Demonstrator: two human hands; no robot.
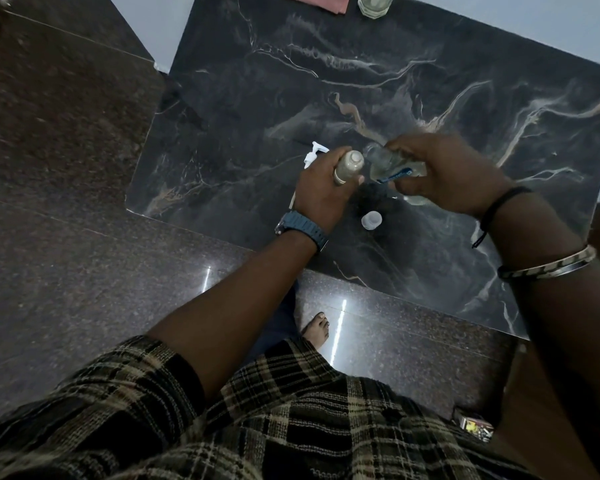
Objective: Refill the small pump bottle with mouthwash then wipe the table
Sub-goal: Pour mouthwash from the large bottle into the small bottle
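A: Entry, nearest first. Plaid shirt (291, 420) fills the bottom of the view; one bare foot (317, 329) on the polished dark floor (66, 271) just short of the table's near edge.

B: Table?

A: Black marble table (326, 81), pale veins. Near edge: a small clear cap (371, 220) lying loose on the marble, below and between the two hands.

B: Left hand?

A: Left hand (321, 188), blue watch (302, 228) at the wrist, fingers curled closed around the small pump bottle (349, 167). Bottle tilted, open neck pointing up and right. Pump not fitted.

B: Where is the pump?

A: White pump head (313, 154) lies on the marble just beyond the left hand, partly hidden by it.

B: Right hand?

A: Right hand (444, 174), black thread (499, 206) and a metal bangle (548, 265) on the forearm, closed over a clear mouthwash bottle (392, 168) with a blue label band. Held tipped, mouth toward the small bottle's neck. Mouths are close; cannot tell if they touch, and any stream is lost in blur.

B: Far side?

A: At the far edge, well apart from the hands: a pink cloth (317, 1) and, just right of it, a clear glass container (374, 5), both cut off by the frame.
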